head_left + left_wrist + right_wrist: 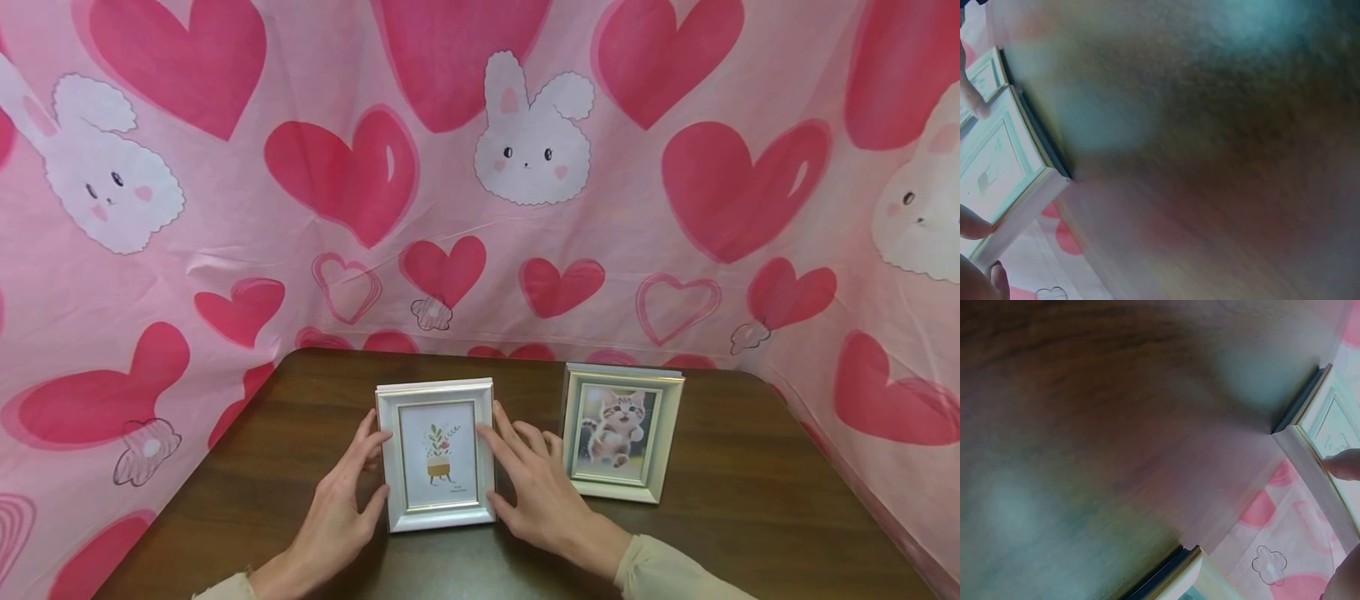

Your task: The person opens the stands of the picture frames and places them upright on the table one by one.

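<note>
A white picture frame (438,454) with a gold inner line stands upright on the table, showing a print of a potted plant. My left hand (337,504) grips its left side, thumb low on the edge and fingers higher up. On the opposite side my right hand (542,492) holds the right edge, fingertips on the front border. In the left wrist view, a thumb and a finger lie about the side of the plant frame (1002,164). The right wrist view shows fingers at the edge of the same frame (1325,447).
A second, cream picture frame (622,492) with a kitten picture stands to the right, close to my right hand. Both are on a dark brown wooden table (720,550). Pink cloth (465,217) with hearts and rabbits hangs behind the table and at both sides.
</note>
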Demonstrator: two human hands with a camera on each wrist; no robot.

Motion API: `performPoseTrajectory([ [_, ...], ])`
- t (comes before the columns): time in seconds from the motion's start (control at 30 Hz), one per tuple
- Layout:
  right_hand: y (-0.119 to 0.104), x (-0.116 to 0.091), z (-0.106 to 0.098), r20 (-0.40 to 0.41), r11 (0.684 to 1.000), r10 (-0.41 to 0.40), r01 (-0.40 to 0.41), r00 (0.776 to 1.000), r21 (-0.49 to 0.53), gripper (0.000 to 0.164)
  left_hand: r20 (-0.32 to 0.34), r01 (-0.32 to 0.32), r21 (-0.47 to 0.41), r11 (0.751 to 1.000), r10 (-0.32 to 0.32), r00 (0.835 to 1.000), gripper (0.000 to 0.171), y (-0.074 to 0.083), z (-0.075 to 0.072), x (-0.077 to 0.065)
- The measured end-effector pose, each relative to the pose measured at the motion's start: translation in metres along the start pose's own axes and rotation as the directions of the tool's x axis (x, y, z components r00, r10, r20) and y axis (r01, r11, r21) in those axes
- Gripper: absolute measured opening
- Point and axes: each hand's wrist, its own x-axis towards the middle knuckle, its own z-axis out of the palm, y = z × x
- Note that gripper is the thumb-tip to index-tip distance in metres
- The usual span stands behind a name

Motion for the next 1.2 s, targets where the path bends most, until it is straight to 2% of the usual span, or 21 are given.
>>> performPoseTrajectory([
  [0.27, -0.0002, -0.0029, 0.0002, 0.0, 1.0, -0.011, 0.011, 1.0, 0.009, 0.099, -0.011, 0.012, 0.009, 1.0, -0.012, 1.0, 0.094, 0.0009, 0.0, -0.003],
  [0.5, -0.0004, -0.0043, -0.0004, -0.006, 1.0, -0.02, 0.02, 1.0, 0.001, 0.099, -0.016, 0.034, -0.026, 0.999, -0.035, 0.999, 0.115, 0.0019, -0.0016, -0.0044],
  [0.67, -0.0007, -0.005, -0.0014, -0.004, 1.0, -0.014, 0.014, 1.0, 0.017, 0.099, -0.025, 0.008, -0.036, 0.999, -0.009, 1.0, 0.124, 0.0026, -0.0024, -0.005],
  [1.07, -0.0005, -0.007, 0.0012, -0.074, 0.999, -0.043, 0.045, 0.996, 0.026, 0.108, -0.038, -0.035, -0.033, 0.999, 0.034, 0.999, 0.129, 0.0013, -0.0026, -0.0071],
  [1.2, -0.0027, -0.0051, 0.0021, -0.101, 0.997, 0.006, 0.002, 0.995, 0.076, 0.106, -0.044, -0.044, -0.034, 0.998, 0.043, 0.998, 0.13, 0.0015, -0.0026, -0.0082],
])
